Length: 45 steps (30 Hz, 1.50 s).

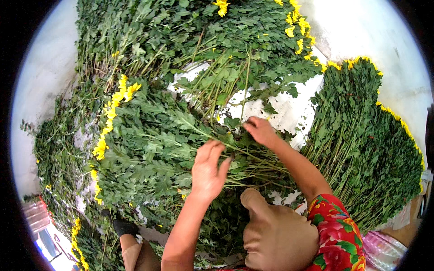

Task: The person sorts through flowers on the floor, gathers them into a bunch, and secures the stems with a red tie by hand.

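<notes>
My left hand [209, 169] is over the stems of a bundle of leafy chrysanthemums [152, 149], thumb and fingers apart. Its fingertips are at a pale stem lying on top of the bundle. The bundle's yellow flower heads [109, 117] line up along its left side. Up and to the right, my right hand [260, 131] has its thumb and forefinger together at the lower end of a long green stem [247, 78]. That stem runs up across a loose heap of leafy stems [220, 78]. The bundle's bare stem ends [268, 166] point towards my right forearm.
A large stack of chrysanthemums [176, 30] fills the far side. Another stack [359, 142] stands at the right, edged with yellow flowers. Leaf scraps lie on the white sheet [281, 105]. Trimmings [61, 149] cover the left. A person's dark-clad foot [124, 227] shows at lower left.
</notes>
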Available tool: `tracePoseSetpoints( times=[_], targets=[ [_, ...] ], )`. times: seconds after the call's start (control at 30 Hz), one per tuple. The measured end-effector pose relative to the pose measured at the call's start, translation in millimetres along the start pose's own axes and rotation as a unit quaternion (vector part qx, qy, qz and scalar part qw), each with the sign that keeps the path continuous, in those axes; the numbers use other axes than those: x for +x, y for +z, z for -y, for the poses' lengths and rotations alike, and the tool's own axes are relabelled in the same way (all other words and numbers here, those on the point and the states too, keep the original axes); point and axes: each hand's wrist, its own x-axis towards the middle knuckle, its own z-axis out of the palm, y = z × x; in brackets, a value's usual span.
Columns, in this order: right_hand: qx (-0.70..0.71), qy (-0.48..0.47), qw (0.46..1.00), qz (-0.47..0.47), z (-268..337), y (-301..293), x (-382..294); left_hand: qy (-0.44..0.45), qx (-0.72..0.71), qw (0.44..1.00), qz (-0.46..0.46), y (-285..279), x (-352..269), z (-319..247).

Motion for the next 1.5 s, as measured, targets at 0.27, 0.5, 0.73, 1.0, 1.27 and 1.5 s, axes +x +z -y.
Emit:
tracePoseSetpoints(
  times=[0.27, 0.5, 0.73, 1.0, 1.27, 1.5],
  targets=[
    [0.065, 0.014, 0.977, 0.200, 14.6, -18.8, -19.3, 0.021, 0.209, 0.959, 0.189, 53.8, 22.1, 59.6],
    [-0.225, -0.112, 0.961, -0.120, -46.0, -36.3, 68.0, 0.085, 0.191, 0.965, 0.157, 56.8, 20.8, 53.0],
    [-0.222, -0.094, 0.970, -0.033, -54.3, -40.6, 39.6, 0.062, 0.198, 0.963, 0.173, 56.7, 20.6, 59.1],
    [-0.107, -0.033, 0.989, -0.099, -71.0, -66.4, -82.3, 0.057, 0.194, 0.965, 0.166, 60.4, 20.1, 61.5],
    [0.064, 0.220, 0.922, -0.313, -77.1, -74.5, -92.4, 0.064, 0.208, 0.964, 0.153, 64.5, 16.1, 60.2],
    [0.459, 0.421, 0.710, -0.329, -98.3, -116.7, -128.5, 0.072, 0.206, 0.967, 0.133, 65.8, 12.7, 61.6]
  ],
)
